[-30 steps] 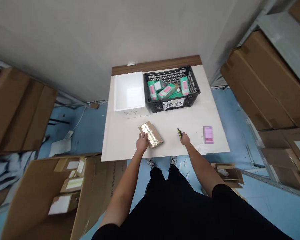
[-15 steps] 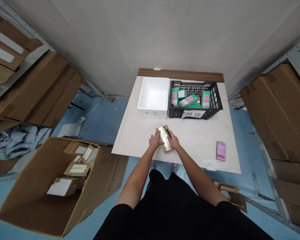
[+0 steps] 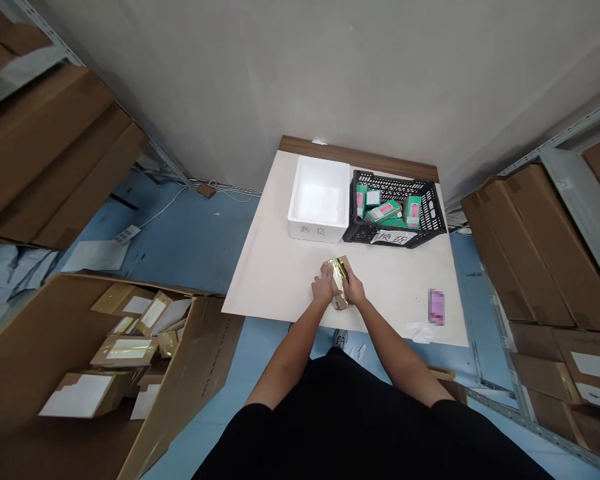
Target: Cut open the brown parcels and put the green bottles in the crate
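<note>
A small cardboard box (image 3: 339,299) with shiny tape along it lies on the white tabletop (image 3: 265,267), close to the front edge. My left hand (image 3: 323,285) grips its left side, with the fingers over the taped face. In my right hand (image 3: 355,288) is a yellow and black utility knife (image 3: 343,269), held against the top of the box near its right side. Whether the blade is out is too small to tell. Beyond the hands stand a white foam bin (image 3: 317,230) and a black plastic crate (image 3: 365,233) holding several green and pink boxes (image 3: 384,211).
At the lower left, a large open carton (image 3: 180,373) holds several taped parcels (image 3: 125,350). A blurred pink item (image 3: 436,307) and crumpled white paper (image 3: 421,331) lie at the table's right front. Shelves with brown cartons (image 3: 525,247) flank both sides.
My view has swung to the right. The box has been turned slightly between my hands, and its near end now shows. Both hands stay on the box and knife.
</note>
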